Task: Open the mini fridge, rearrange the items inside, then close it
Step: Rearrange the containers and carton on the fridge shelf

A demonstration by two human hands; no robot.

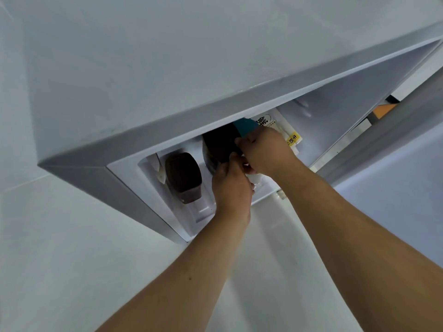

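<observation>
I look down on the white mini fridge (148,75) from above; its door (383,140) stands open at the right. Both my hands reach into the opening. My left hand (232,185) grips the lower edge of a dark round container (220,142) with a teal top. My right hand (263,152) is closed over the same container's right side, in front of a white milk carton (271,121) with black characters and a yellow label. A dark brown bottle (183,177) lies on its side to the left on the fridge floor.
A white object (159,171) sits behind the brown bottle at the fridge's left wall. Pale floor tiles (72,259) spread below the fridge. An orange item (383,110) shows through the gap by the door hinge.
</observation>
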